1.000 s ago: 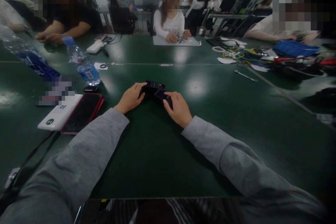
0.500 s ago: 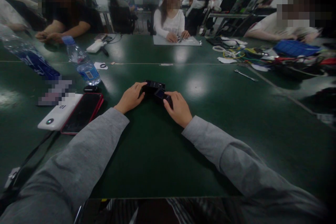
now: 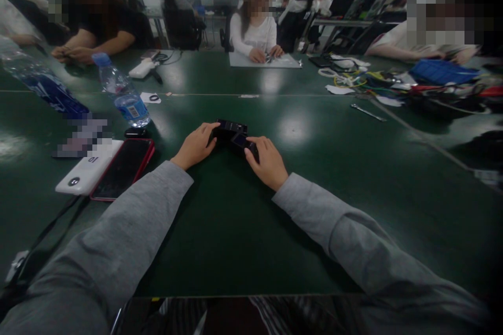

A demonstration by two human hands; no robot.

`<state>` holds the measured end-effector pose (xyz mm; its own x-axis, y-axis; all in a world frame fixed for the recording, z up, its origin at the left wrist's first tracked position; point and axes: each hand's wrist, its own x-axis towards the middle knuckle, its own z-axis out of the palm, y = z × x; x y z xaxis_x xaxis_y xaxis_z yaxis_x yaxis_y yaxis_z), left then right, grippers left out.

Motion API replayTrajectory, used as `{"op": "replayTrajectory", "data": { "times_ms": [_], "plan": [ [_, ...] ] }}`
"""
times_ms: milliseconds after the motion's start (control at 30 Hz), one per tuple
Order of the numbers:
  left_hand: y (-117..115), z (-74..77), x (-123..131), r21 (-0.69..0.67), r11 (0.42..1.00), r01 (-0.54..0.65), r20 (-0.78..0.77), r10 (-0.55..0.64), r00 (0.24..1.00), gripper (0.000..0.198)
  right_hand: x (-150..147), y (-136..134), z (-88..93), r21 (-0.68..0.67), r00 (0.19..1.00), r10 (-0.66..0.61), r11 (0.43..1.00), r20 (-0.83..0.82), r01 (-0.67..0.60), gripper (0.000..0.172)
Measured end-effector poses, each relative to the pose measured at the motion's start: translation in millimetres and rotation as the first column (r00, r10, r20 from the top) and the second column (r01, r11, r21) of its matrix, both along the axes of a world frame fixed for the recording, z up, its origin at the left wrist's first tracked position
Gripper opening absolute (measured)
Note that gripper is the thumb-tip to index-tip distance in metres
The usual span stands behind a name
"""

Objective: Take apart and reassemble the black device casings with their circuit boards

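Two small black box-shaped devices lie close together on the green table (image 3: 220,230), their near corners seeming to meet. My left hand (image 3: 196,145) grips the left end of the farther black device (image 3: 232,125), index finger on its top edge and thumb on the near side. Around the right end of the nearer black device (image 3: 240,140), which has a dark screen-like face, my right hand (image 3: 269,162) is closed with fingers and thumb. What exactly the two devices are is too dark to make out.
On the left are a red-cased phone (image 3: 122,170), a white power bank (image 3: 88,167), a small black case (image 3: 135,133) and a water bottle (image 3: 128,97). A wrench (image 3: 368,112) and a heap of cables (image 3: 369,81) lie to the right. Several people sit around.
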<state>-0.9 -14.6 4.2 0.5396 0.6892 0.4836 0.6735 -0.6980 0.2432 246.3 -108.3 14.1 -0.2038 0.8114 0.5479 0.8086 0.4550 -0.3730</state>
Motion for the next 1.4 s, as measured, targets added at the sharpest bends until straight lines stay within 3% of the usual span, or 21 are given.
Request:
{"op": "replayTrajectory", "data": {
  "times_ms": [1167, 1400],
  "plan": [
    [1.9, -4.5, -1.1, 0.042, 0.999, -0.013, 0.003, 0.013, 1.000, 0.049, 0.0, -0.5, 0.0, 0.008, 0.999, -0.008, 1.000, 0.053, 0.008, 0.038],
    [-0.1, -0.5, 0.0, 0.059, 0.998, -0.005, 0.013, 0.005, 1.000, 0.046, 0.9, 2.6, -4.4, 0.092, 0.998, 0.007, 0.996, 0.065, -0.013, 0.039]
  ]
}}
